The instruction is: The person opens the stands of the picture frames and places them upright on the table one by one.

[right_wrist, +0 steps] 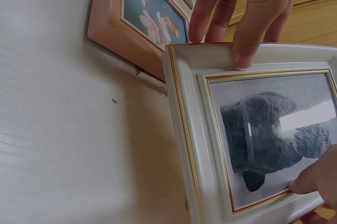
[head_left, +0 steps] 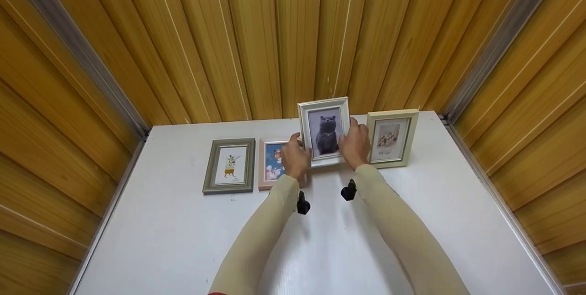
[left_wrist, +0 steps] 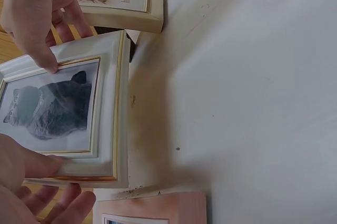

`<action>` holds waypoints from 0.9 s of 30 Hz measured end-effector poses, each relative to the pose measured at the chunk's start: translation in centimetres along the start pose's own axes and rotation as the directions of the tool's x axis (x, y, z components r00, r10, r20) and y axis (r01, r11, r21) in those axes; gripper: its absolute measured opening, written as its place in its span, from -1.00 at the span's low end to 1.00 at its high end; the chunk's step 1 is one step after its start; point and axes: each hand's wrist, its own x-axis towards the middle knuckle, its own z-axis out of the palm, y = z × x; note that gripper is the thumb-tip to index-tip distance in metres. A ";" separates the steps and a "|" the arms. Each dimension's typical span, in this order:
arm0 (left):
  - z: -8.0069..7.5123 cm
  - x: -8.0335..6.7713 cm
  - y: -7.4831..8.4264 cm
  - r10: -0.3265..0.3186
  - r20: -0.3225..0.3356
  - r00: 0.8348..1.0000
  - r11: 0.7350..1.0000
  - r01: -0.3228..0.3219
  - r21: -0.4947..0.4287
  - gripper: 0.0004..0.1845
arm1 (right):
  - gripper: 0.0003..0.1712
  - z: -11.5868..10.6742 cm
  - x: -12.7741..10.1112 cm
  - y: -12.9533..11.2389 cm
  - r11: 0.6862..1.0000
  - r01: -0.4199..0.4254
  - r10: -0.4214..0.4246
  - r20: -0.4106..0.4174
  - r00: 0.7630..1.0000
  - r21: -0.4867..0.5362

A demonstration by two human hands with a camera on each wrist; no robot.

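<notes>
Two hands are holding a white picture frame (head_left: 324, 131) with a grey cat photo in it. The left hand (head_left: 295, 159) is gripping the frame's left edge, with the thumb on the front and the fingers going round the back. The right hand (head_left: 355, 144) is gripping the right edge the same way. In the wrist views, a thumb from each hand is pressing on the white border next to the thin gold line around the photo.

The cat frame is standing upright near the back of the white desk (head_left: 183, 240), close to the wooden wall (head_left: 274, 34). From the left wrist view, its bottom edge is looking very near the desk, but I cannot tell if it is touching.

Just to the right, a cream frame (head_left: 393, 137) is standing upright. Just to the left, a pink frame (head_left: 272, 163) with flowers in it is lying on the desk, partly hidden behind the left hand. Further left, a grey-green frame (head_left: 230, 166) with a small plant picture is lying flat too.

Both arms are wearing long beige sleeves (head_left: 256, 240).
</notes>
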 end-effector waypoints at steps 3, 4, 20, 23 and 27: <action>-0.1 0.1 0.2 0.026 0.000 1.000 1.000 -0.026 0.000 -0.54 | -0.33 0.0 0.4 -0.1 1.000 -0.016 0.016 0.023 1.000 0.004; -0.1 0.1 0.3 0.034 0.002 0.999 0.999 -0.034 -0.013 -0.56 | -0.33 0.0 0.5 -0.2 1.000 -0.021 0.021 0.028 0.999 0.008; 0.5 -1.2 1.8 -0.013 0.035 0.999 0.984 0.019 -0.177 -0.61 | -0.31 0.4 2.7 0.6 0.996 -0.060 0.049 0.161 0.986 0.059; 0.4 -1.9 2.5 -0.014 0.037 0.999 0.986 0.019 -0.164 -0.60 | -0.32 0.4 2.9 0.8 0.994 -0.078 0.061 0.188 0.980 0.082; 0.4 -2.5 2.9 0.005 0.029 1.000 0.990 -0.001 -0.143 -0.63 | -0.34 0.6 3.0 1.0 0.989 -0.102 0.076 0.216 0.973 0.111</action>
